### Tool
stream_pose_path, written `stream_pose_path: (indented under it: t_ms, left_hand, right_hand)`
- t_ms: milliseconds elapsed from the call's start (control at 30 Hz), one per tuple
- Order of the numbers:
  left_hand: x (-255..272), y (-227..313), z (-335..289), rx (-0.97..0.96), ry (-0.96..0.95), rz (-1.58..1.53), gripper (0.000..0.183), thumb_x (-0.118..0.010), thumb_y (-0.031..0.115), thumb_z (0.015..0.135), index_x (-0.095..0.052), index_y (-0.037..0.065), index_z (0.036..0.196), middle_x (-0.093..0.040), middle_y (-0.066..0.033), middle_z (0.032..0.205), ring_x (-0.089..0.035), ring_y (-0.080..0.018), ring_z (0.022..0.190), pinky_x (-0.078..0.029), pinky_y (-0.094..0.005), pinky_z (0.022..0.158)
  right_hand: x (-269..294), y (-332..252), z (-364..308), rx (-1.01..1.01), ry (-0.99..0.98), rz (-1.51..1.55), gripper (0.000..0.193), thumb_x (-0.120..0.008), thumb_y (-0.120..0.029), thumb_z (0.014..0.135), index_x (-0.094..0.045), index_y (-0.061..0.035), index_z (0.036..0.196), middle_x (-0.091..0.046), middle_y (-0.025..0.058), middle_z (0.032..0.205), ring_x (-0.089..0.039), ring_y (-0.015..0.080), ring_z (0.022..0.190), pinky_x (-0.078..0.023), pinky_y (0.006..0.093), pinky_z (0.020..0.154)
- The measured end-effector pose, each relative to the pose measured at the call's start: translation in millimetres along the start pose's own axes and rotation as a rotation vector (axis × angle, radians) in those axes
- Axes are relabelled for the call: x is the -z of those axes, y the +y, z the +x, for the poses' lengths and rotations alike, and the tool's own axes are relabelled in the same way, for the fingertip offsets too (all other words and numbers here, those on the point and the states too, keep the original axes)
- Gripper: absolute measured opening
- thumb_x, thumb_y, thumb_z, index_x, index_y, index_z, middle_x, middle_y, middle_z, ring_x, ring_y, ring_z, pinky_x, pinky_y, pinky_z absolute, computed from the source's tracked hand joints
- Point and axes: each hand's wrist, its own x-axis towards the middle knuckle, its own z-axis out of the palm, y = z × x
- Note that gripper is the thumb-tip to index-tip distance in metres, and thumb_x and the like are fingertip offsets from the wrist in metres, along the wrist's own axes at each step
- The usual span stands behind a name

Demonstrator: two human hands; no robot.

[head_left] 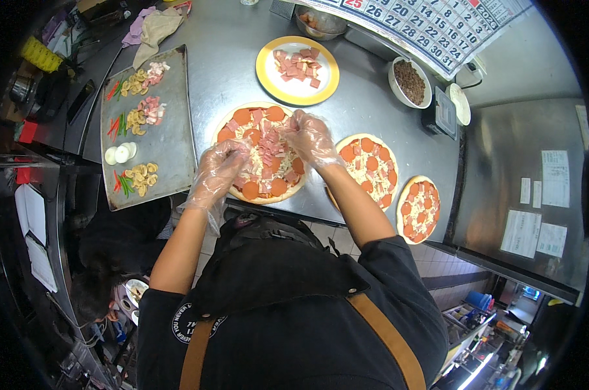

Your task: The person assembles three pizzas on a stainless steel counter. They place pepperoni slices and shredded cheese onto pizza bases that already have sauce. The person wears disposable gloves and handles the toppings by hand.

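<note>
Left hand (pixel 219 170) / right hand (pixel 310 140): fingers bunched, pinch can't be told | pizza (pixel 264 159) beneath both | tray (pixel 171 130) left of left fingers, narrow counter (pixel 204 112) strip between | plate (pixel 266 73) beyond fingertips, near pizza rim | second pizza (pixel 374 168) right of right fingers

Pizza (pixel 266 156) partly hidden by left hand (pixel 217 168), right hand (pixel 312 140); fingers' (pixel 297 123) hold unclear. Calendar (pixel 431 26) top cut off.

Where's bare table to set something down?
The steel table is bare between the tray and yellow-rimmed plate, and between that plate and the bowl of brown crumbles. Crowded: the near edge, with three pizzas, left hand and right hand.
</note>
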Motion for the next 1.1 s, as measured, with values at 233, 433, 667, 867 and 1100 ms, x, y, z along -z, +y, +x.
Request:
stream_pose_path:
  t_ms: [233,433,667,867,1100]
  left_hand:
    - [-1,38,31,0.024,0.065,0.332,0.024,-0.077,0.018,0.098,-0.077,0.002,0.115,-0.077,-0.0111,0.115,-0.074,-0.023,0.105,-0.058,-0.0338,0.095]
    - [-29,-4,55,-0.418,-0.064,1.065,0.022,-0.07,0.012,0.091,-0.077,0.008,0.111,-0.071,-0.0173,0.116,-0.066,-0.0399,0.116,-0.055,-0.0499,0.102]
    - [-23,-28,64,-0.584,0.091,0.919,0.016,-0.073,0.02,0.094,-0.078,0.008,0.103,-0.07,-0.017,0.109,-0.065,-0.0379,0.111,-0.052,-0.0494,0.101]
    - [-1,13,72,-0.652,0.175,0.917,0.015,-0.08,0.016,0.091,-0.076,0.005,0.099,-0.068,-0.0137,0.1,-0.063,-0.034,0.099,-0.054,-0.0479,0.089]
    - [10,-17,75,-0.403,0.073,1.082,0.017,-0.069,0.02,0.101,-0.075,0.004,0.104,-0.071,-0.0176,0.115,-0.064,-0.0365,0.112,-0.054,-0.0462,0.099]
  right_hand:
    - [-10,8,-10,0.136,-0.004,-0.22,0.029,-0.065,-0.025,0.099,-0.077,-0.0071,0.118,-0.076,0.0186,0.115,-0.073,0.0381,0.108,-0.057,0.0463,0.1]
    - [-59,-7,-23,0.235,0.005,-0.334,0.037,-0.067,-0.036,0.098,-0.077,-0.0024,0.086,-0.074,0.0195,0.084,-0.074,0.0389,0.086,-0.057,0.0515,0.083]
    - [-27,-8,-38,0.055,-0.004,-0.049,0.038,-0.069,-0.039,0.096,-0.076,-0.0027,0.09,-0.075,0.0225,0.091,-0.073,0.0406,0.088,-0.057,0.0511,0.084]
    - [-8,19,-66,0.016,-0.143,0.104,0.038,-0.07,-0.041,0.1,-0.075,-0.004,0.094,-0.075,0.0202,0.092,-0.073,0.0404,0.088,-0.056,0.0493,0.081]
    - [-38,13,-53,0.201,0.108,-0.105,0.032,-0.065,-0.034,0.103,-0.078,-0.0071,0.092,-0.074,0.0186,0.09,-0.073,0.0394,0.089,-0.057,0.0514,0.085]
